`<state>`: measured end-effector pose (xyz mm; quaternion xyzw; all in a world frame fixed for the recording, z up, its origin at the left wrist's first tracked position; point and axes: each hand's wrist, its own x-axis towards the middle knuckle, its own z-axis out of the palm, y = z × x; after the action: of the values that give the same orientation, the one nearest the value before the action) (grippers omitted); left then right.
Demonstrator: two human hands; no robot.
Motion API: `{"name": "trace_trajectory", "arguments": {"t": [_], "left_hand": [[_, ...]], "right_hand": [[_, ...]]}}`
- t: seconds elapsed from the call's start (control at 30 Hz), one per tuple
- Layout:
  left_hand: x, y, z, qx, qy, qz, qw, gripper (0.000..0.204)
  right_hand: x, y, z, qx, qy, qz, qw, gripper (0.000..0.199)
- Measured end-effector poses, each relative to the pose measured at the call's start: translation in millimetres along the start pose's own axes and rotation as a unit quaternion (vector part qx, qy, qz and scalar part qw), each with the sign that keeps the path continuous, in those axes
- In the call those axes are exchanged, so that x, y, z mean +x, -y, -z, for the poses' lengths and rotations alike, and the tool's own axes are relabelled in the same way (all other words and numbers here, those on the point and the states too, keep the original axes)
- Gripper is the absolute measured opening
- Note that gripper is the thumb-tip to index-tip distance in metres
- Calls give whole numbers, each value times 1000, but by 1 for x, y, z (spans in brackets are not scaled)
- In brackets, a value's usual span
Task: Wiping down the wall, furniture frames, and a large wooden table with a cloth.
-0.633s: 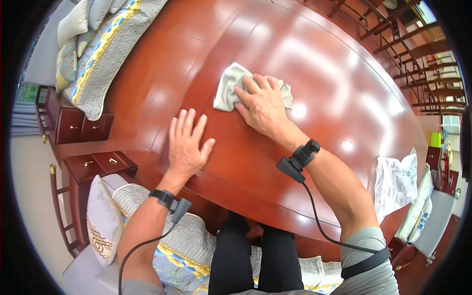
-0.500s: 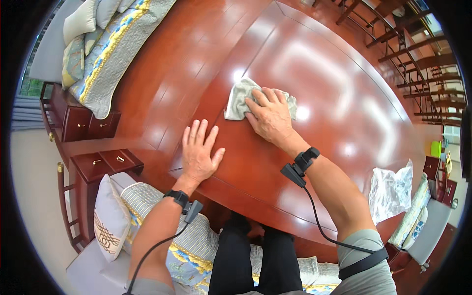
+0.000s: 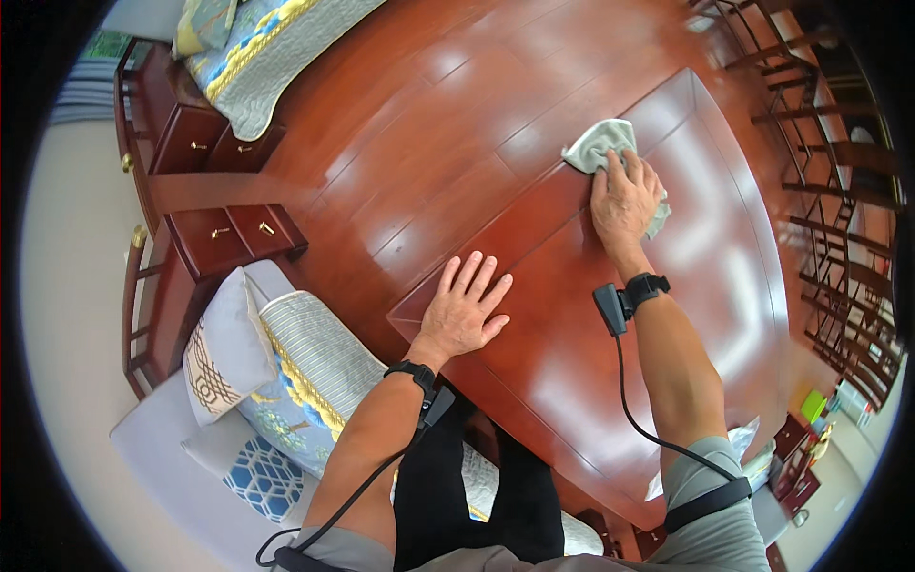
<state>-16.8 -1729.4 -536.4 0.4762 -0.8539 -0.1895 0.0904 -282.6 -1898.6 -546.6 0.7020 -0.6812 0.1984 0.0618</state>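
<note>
A pale grey-green cloth (image 3: 599, 146) lies on a glossy red-brown wooden table (image 3: 548, 276), near the table's far left edge. My right hand (image 3: 624, 202) is on top of it, fingers bent over the fabric. One corner of the cloth sticks out to the left of the fingers, and another part shows under the right side of the hand. Close to the table's near left corner, my left hand (image 3: 464, 310) rests flat with its fingers spread, holding nothing. A black strap with a small device and cable sits on each wrist.
A cushioned sofa (image 3: 315, 334) with pillows stands at the near left, beside a small drawer cabinet (image 3: 224, 238). Another covered seat (image 3: 276, 71) is at the far left. Wooden chairs (image 3: 843, 157) line the right. A clear plastic bag (image 3: 743, 437) shows partly behind my right arm.
My right hand has slid the cloth farther away along the table's left side, toward the far corner. The whole view has turned and shifted. My left hand stays flat near the near left corner.
</note>
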Motion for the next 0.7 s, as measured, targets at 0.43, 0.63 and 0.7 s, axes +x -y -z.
{"name": "trace_trajectory", "arguments": {"t": [0.43, 0.63, 0.7], "left_hand": [[0, 5, -2, -18, 49, -32, 998, 70], [-5, 15, 6, -88, 93, -76, 989, 64], [5, 23, 22, -93, 177, -159, 967, 56]], "right_hand": [[11, 1, -4, -51, 50, -15, 997, 37], [18, 9, -4, -80, 85, -54, 992, 44], [17, 4, 5, -96, 96, -70, 988, 44]]}}
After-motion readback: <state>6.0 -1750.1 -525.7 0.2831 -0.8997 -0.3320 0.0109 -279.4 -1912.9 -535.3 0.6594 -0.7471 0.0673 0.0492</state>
